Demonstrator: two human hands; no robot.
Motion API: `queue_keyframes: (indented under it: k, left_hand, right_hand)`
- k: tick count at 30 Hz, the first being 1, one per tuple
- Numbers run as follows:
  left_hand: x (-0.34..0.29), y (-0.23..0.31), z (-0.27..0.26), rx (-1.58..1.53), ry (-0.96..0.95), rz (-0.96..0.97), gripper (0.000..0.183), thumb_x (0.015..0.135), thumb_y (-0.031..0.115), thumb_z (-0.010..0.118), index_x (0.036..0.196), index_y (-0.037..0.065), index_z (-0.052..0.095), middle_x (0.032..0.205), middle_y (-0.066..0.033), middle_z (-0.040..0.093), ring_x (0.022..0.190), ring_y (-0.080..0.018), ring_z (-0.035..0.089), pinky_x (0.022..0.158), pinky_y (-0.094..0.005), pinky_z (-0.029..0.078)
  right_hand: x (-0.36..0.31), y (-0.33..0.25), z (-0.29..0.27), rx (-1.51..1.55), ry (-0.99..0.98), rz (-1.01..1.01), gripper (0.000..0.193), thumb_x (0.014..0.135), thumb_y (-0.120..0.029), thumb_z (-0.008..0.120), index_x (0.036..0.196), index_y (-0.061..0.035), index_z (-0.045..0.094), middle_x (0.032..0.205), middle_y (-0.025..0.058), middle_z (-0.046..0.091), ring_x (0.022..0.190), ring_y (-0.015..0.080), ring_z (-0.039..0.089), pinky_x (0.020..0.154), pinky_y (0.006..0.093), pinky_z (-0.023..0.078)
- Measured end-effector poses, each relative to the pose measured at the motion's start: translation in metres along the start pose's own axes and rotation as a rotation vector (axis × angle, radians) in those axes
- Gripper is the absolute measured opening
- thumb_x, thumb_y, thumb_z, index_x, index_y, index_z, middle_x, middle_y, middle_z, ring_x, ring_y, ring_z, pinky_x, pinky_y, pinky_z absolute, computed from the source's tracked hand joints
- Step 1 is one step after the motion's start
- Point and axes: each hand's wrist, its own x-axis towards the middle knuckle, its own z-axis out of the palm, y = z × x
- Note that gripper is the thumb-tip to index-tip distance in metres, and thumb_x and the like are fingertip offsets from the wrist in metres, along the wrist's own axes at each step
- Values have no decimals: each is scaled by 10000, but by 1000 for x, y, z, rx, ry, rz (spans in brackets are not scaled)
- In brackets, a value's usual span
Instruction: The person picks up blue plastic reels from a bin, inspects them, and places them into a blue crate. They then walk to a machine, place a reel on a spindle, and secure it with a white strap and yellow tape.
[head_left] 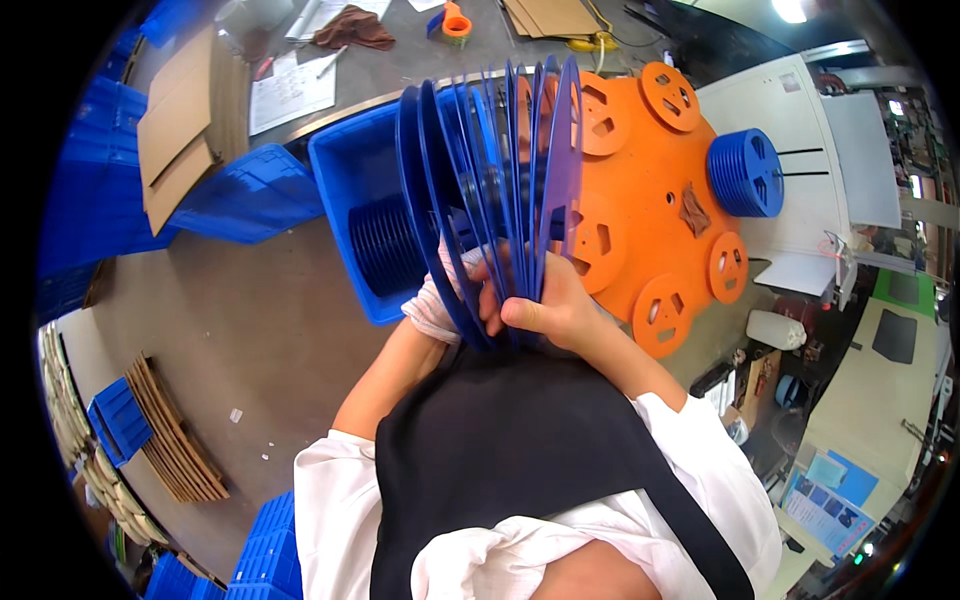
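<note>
A fanned bundle of blue reels [500, 180] is gripped at its lower edge by both hands: the gloved left hand [440, 300] and the bare right hand [555, 305] are closed around it. The bundle is held upright above the blue bin [350, 170], beside orange reels [640, 210].

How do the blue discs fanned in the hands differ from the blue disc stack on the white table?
The fanned blue discs stand on edge, splayed apart, held by the left hand and right hand. The blue disc stack is packed tight, untouched, and looks smaller in view. Both are blue, round and thin.
</note>
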Motion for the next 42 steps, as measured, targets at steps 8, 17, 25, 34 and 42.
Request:
queue_keyframes:
  k: [8, 17, 25, 34, 42]
  left_hand:
    - [-54, 61, -3, -500, -63, 163, 669, 822, 360, 692, 1346, 5, 476, 1240, -161, 583, 1177, -339, 569, 1116, -506, 365]
    - [-55, 68, -14, -805, -206, 189, 759, 754, 393, 750, 1312, -27, 451, 1143, -172, 589, 1181, -327, 550, 1125, -473, 358]
    - [-57, 64, -31, -684, -19, 195, 823, 769, 450, 721, 1353, -42, 414, 1282, -203, 528, 1268, -360, 471, 1113, -483, 351]
    - [-92, 83, -58, -555, -165, 362, 709, 771, 476, 695, 1222, -32, 494, 1109, -136, 563, 1174, -312, 504, 1077, -444, 383]
    - [-85, 75, -38, -179, -82, 665, 573, 868, 362, 657, 1306, 24, 508, 1249, -175, 551, 1204, -309, 524, 1071, -418, 420]
  right_hand:
    - [-28, 2, -65, 319, 507, -74, 511, 925, -269, 624, 1289, 48, 459, 966, 165, 665, 853, 289, 693, 754, 385, 575]
    - [-36, 21, -100, 404, 859, -120, 434, 940, -223, 596, 1290, 13, 496, 1195, 178, 619, 1033, 283, 647, 848, 386, 564]
    - [-67, 21, -119, 462, 636, -350, 561, 831, -156, 564, 1352, 7, 440, 1211, 125, 609, 959, 244, 640, 815, 376, 546]
    - [-75, 20, -141, 1011, -64, -679, 539, 903, -224, 634, 1357, -26, 422, 1096, 79, 640, 805, 186, 623, 707, 325, 509]
    - [-62, 14, -132, 1035, -52, -650, 527, 902, -221, 607, 1364, -33, 437, 1164, 104, 653, 879, 213, 666, 759, 345, 548]
